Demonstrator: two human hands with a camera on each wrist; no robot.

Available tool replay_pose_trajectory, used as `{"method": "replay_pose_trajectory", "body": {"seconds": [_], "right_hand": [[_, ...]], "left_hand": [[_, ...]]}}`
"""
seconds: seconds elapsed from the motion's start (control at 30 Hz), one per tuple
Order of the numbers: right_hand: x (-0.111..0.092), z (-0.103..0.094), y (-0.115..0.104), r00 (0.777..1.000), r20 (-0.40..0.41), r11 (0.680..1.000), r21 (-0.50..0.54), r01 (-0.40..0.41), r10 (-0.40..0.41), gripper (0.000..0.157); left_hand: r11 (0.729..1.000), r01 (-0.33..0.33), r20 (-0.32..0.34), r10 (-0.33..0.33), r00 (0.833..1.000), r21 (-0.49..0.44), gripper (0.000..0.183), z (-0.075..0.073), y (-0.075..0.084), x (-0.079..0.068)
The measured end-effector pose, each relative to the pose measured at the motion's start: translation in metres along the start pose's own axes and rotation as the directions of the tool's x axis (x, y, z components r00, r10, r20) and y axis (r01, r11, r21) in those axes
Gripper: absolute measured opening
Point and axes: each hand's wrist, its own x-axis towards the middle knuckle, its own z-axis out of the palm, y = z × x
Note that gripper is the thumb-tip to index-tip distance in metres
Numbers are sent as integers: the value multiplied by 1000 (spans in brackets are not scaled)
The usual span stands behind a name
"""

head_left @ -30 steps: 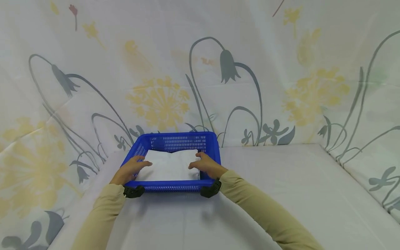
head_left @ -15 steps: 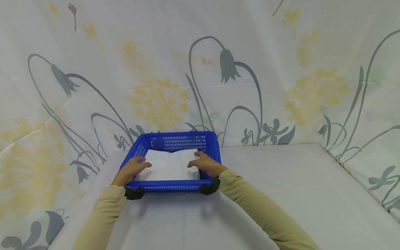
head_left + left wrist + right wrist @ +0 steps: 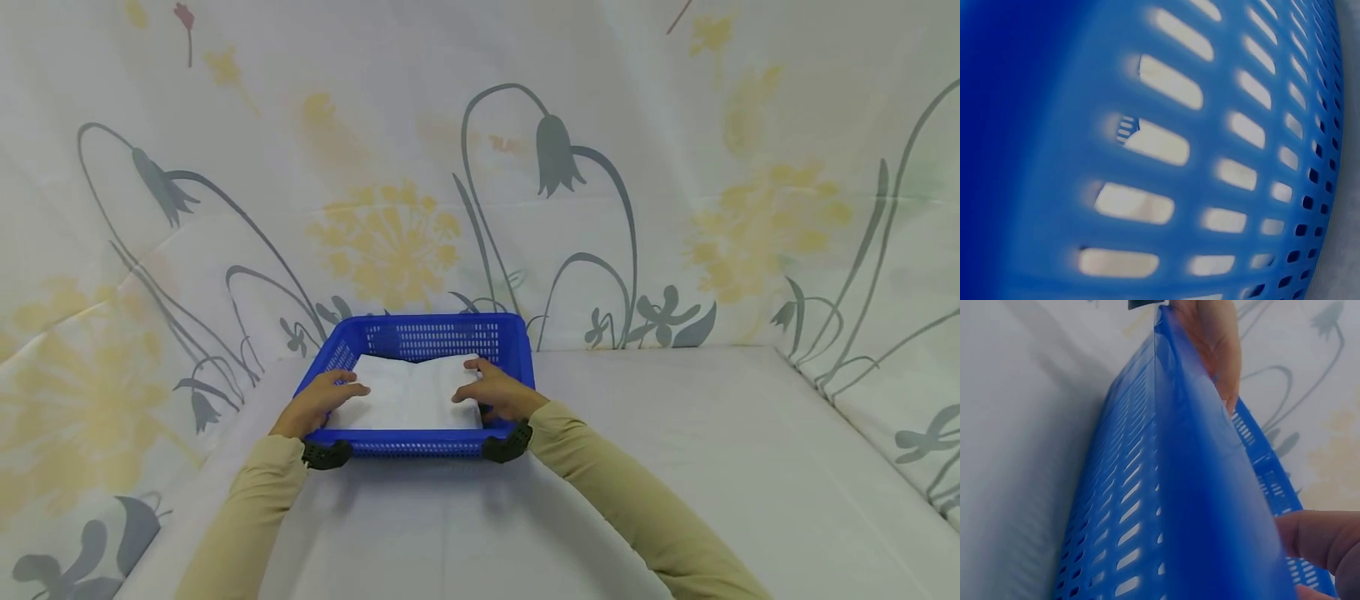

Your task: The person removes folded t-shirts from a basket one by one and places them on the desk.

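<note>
While a flat white bundle (image 3: 412,396) lies inside the blue perforated basket (image 3: 420,436) at lower centre-left, the left hand (image 3: 317,402) bends over its left edge, the right hand (image 3: 501,392) over its right; whether either grips it cannot be told.

A pale table (image 3: 675,425) spreads out flat. Behind the table rises a white cloth (image 3: 420,42), which also borders it at left and right. Grey drooping flowers (image 3: 557,158) and yellow flower heads (image 3: 397,242) are printed above the table's back edge, with dark grey leaves (image 3: 666,312) just over that edge.
</note>
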Motion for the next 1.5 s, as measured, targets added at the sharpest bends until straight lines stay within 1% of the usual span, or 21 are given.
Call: {"method": "replay_pose_trajectory", "body": {"seconds": [0.13,0.33,0.43,0.53,0.63,0.77,0.87,1.03,1.17,1.33,1.5], "right_hand": [[0,0,0,1000,20,1000,-13,7,-7,81],[2,0,0,999,42,999,-34,11,-9,79],[3,1,0,999,48,999,-39,10,-8,78],[2,1,-1,999,50,999,-40,17,-15,77],[0,0,-1,998,53,999,-36,35,-34,77],[0,-1,-1,996,58,998,-16,64,-63,77],[1,-1,-1,995,44,996,12,84,-85,79],[1,-1,0,991,-22,990,46,132,-131,80],[0,0,-1,986,-54,986,45,158,-156,82],[-2,0,-2,976,-75,979,15,205,-203,82],[-5,-5,-5,964,-88,968,-7,251,-250,79]], "left_hand": [[1000,-29,13,28,1000,7,66,0,0,2],[997,-53,60,56,997,-53,71,-2,0,1],[995,-46,76,53,996,-90,72,-2,-1,0],[994,-38,81,47,996,-107,72,-3,-1,0],[995,-44,66,50,997,-87,71,-3,-2,1],[998,-61,42,61,997,-5,71,-2,-2,4],[997,-72,38,70,997,36,71,-1,0,3],[995,-97,58,96,994,20,70,-2,3,0],[995,-96,66,94,993,25,68,-1,4,-2],[994,-101,62,98,993,45,68,1,8,-5],[996,-94,73,94,993,-12,68,4,12,-5]]}}
